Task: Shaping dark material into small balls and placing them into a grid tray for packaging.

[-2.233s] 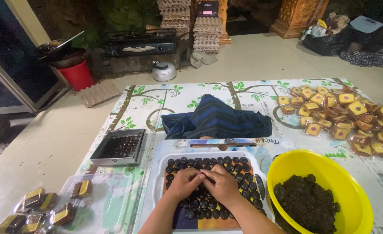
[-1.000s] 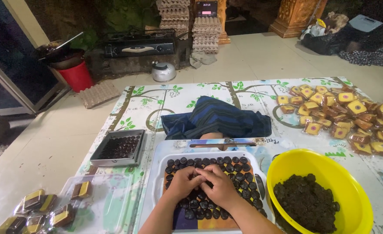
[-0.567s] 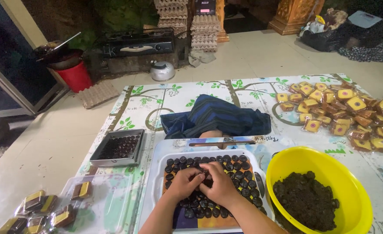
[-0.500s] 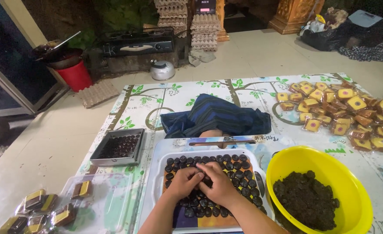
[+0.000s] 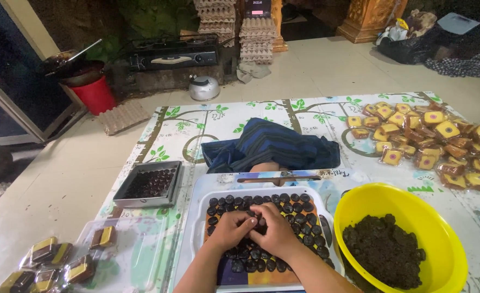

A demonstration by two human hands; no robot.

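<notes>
Both forearms enter from the bottom edge and converge over the middle of the white tray [image 5: 196,217]. Left hand [image 5: 230,229] lies palm-down, fingers curled inward toward the right hand. Right hand [image 5: 275,230] likewise palm-down, fingers bent, its fingertips meeting those of the left. Between the fingertips sits what looks like one dark ball [image 5: 261,222]; the hands appear pinched together on it, though which hand carries the grip cannot be told from this angle.

The dark balls [image 5: 300,209] are small, round, near-black, slightly glossy, set in close rows across the tray's floor, touching one another. They fill the far rows and the right side; the near edge shows bare purple and orange floor.

Just right of the tray: yellow bowl [image 5: 414,217], holding a mound of dark crumbly mass [image 5: 384,252]. Left of the tray: a small metal pan [image 5: 121,196] with more dark pieces. Beyond the tray: folded blue striped cloth [image 5: 275,146]. Far right on the mat: a heap of wrapped square packets [image 5: 430,138]. Near left: a few wrapped packets in a clear container [image 5: 142,255].
</notes>
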